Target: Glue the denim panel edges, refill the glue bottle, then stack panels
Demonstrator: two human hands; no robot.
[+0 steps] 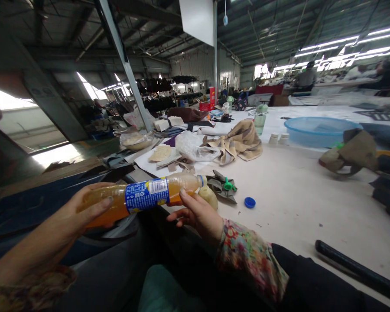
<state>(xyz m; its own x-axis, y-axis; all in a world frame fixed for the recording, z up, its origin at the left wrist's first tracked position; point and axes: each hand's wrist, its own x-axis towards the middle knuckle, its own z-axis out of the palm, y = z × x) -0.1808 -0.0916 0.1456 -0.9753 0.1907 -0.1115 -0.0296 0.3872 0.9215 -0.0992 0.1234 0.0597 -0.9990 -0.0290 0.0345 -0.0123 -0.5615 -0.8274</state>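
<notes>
The bottle's (146, 195) base hides inside the left hand (81, 212), grip wrapped around it. The right hand (198, 214) grip pinches its neck at the surface's (295, 182) near edge, 1 blue cap (249, 202) beside.

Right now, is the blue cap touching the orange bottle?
Apart. The head view shows the blue cap lying on the table, with bare surface between it and the orange bottle.

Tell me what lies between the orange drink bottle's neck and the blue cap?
In the head view, a crumpled grey fabric scrap with a green clip lies between the bottle and the blue cap.
</notes>
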